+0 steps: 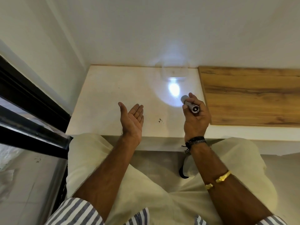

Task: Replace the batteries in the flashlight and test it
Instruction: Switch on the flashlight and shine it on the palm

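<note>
gripping the lit silver flashlight (190, 105), right hand (195, 118); left hand (133, 121) empty, fingers straight, together; no readable writing

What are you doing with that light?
A person sits at a white table holding a small silver flashlight in the right hand. It is switched on: a bright spot of light falls on the tabletop and spills up the wall behind. The left hand is open, palm up and empty. No batteries are in view, so this looks like the test.
</note>
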